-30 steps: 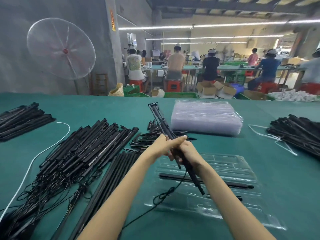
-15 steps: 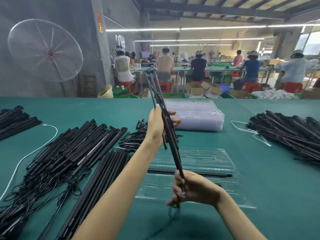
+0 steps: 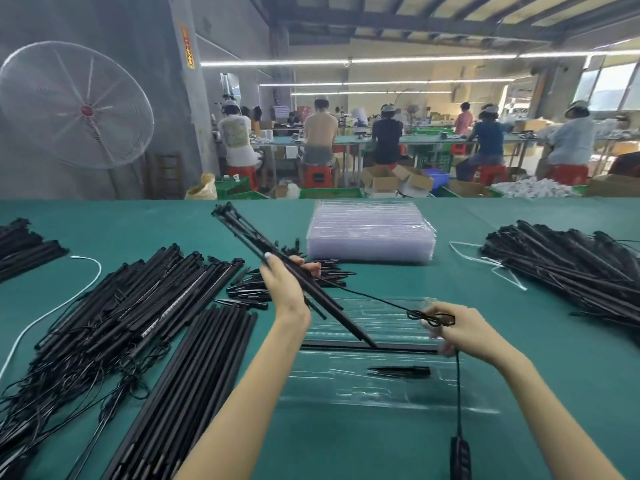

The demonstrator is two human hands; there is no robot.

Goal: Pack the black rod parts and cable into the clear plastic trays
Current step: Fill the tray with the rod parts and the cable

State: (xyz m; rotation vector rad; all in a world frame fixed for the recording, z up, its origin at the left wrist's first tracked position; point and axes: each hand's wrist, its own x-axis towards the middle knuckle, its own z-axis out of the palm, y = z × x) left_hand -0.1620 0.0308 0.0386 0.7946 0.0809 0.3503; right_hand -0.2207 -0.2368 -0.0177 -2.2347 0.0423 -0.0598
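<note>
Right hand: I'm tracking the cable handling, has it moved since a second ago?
Yes. The right hand left the rod bundle and went right across the clear tray, pulling the cable.

We see a green-covered table (image 3: 346, 441) carrying heaps of black rods with cables (image 3: 114, 306) at left, a neat row of plain black rods (image 3: 194, 386) beside them, another black pile (image 3: 571, 268) at right, a stack of clear trays (image 3: 370, 233) at the far side and one open clear tray (image 3: 377, 389) in front.
</note>
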